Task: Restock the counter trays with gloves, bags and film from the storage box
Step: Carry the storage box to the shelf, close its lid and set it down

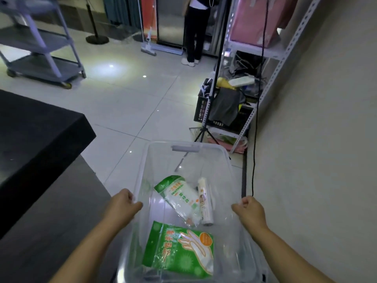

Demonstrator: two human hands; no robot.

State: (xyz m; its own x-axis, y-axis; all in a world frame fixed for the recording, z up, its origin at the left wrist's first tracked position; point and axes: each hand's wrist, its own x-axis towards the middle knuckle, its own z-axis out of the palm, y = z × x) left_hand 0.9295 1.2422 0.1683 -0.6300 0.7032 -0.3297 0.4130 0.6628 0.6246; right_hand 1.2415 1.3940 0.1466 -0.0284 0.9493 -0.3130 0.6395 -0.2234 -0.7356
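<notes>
Between hands (122, 203), clear plastic box (184, 149)

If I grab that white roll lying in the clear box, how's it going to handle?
The white roll is a cylinder lying on its side, so it will probably roll if nudged. Its wrapper looks glossy, so perhaps slippery. It looks slim, so likely light, and seems stiff next to the floppy bag pack it lies against.

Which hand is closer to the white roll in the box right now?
Right. The right hand grips the box rim on the side where the white roll lies; the left hand grips the opposite rim, farther off, past the green-topped bag.
</notes>
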